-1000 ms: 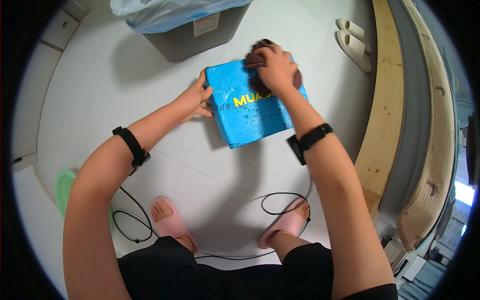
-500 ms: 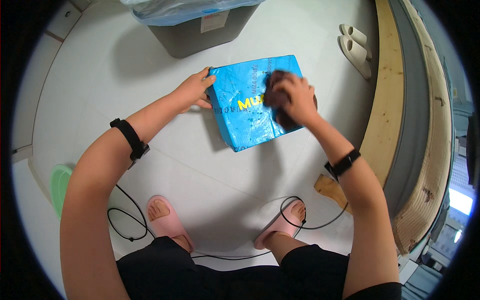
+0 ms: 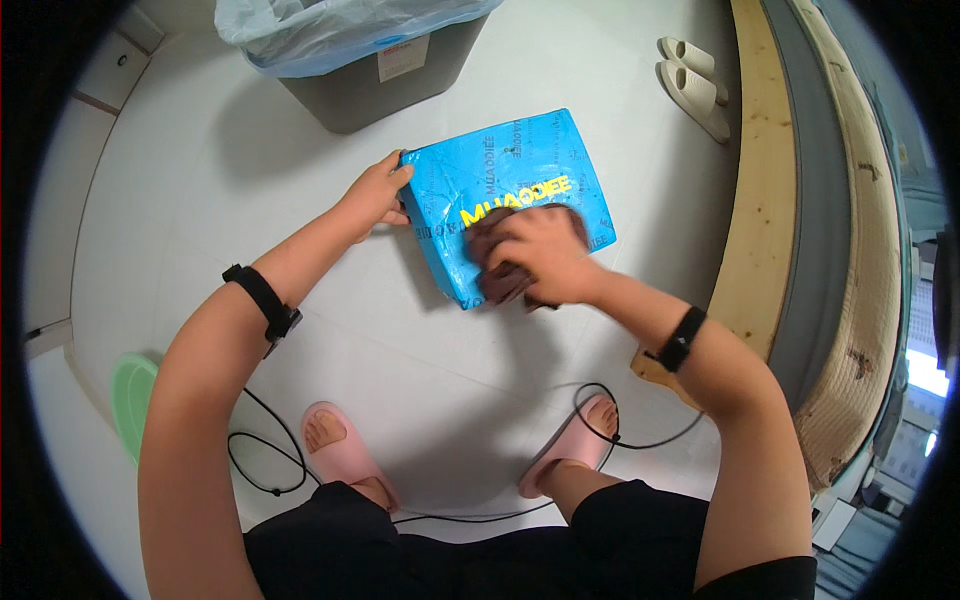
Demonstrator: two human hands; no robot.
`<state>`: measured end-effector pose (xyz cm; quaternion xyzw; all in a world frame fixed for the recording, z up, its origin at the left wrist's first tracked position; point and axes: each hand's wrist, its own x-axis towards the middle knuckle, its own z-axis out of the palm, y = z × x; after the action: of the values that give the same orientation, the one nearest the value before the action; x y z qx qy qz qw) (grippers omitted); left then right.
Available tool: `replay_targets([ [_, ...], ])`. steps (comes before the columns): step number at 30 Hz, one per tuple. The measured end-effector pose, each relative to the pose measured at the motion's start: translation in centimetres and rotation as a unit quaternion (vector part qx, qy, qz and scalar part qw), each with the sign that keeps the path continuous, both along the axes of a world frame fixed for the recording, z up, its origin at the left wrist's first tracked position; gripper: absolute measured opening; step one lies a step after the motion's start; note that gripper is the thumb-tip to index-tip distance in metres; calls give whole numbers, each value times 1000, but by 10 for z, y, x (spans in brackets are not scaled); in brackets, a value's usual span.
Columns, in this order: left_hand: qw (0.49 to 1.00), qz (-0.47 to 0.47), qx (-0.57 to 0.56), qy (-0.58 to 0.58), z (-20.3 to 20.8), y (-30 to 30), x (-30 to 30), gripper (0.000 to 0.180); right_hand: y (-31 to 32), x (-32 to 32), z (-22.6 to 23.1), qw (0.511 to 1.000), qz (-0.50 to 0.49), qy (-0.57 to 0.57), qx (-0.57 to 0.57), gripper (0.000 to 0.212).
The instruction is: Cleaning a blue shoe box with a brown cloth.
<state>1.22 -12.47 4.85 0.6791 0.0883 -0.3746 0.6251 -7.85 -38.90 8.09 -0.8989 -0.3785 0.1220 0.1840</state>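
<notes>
A blue box (image 3: 455,170) with yellow and dark printing lies tilted in front of me, its wrapping shiny and creased. Its left side is gripped by my left hand (image 3: 378,198), thumb on the top edge and the other fingers down along the side, partly hidden. Bunched under my right hand (image 3: 545,252) is a dark brown cloth (image 3: 505,284), pressed on the box's top face near its front edge. My right fingers curl over the cloth. Whether the box rests on the floor or is held just above it, I cannot tell.
A grey bin (image 3: 390,95) with a bluish liner stands beyond the box. Beige slippers (image 3: 693,95) lie at the far right, beside a wooden bed rail (image 3: 762,180). At the left is a green basin (image 3: 130,400). A black cable (image 3: 660,445) loops around my pink slippers (image 3: 345,450).
My right hand has slid the cloth from the box's right part left and toward me, uncovering more yellow print. My left hand keeps its grip on the box's left side.
</notes>
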Motion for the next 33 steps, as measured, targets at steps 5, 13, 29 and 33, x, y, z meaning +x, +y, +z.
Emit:
replay_targets([
  [5, 727, -105, 361, -575, -9, -3, -5, 40, -51, 35, -15, 955, -274, -104, -35, 37],
  [13, 645, -275, 293, -650, 0, 1, -35, 39, -48, 33, -22, 941, -315, -122, -30, 38],
  [29, 609, -345, 344, -625, 11, -6, -43, 49, -48, 32, -22, 941, -310, -133, -25, 34],
  [33, 599, -329, 347, -642, 6, -5, -40, 49, -46, 31, -22, 940, -310, -141, -30, 35],
])
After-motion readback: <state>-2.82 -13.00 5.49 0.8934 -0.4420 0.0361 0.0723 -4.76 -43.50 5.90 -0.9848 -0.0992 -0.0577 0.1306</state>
